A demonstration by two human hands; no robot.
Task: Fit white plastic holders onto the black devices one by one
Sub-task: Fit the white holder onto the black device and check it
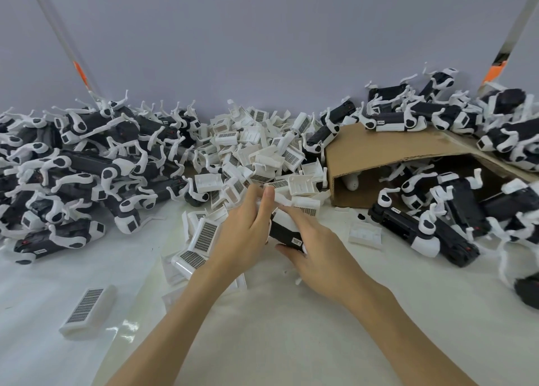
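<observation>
A single wide-angle camera sat on the person's head and looked forward and steeply down over a white table toward a pale wall at its far edge. It was close: both forearms entered from the bottom edge, and the left hand and right hand met near the middle of the view. The lens bent the edges, so the wall's side strips leaned inward. No second view existed to share any part of it.
</observation>
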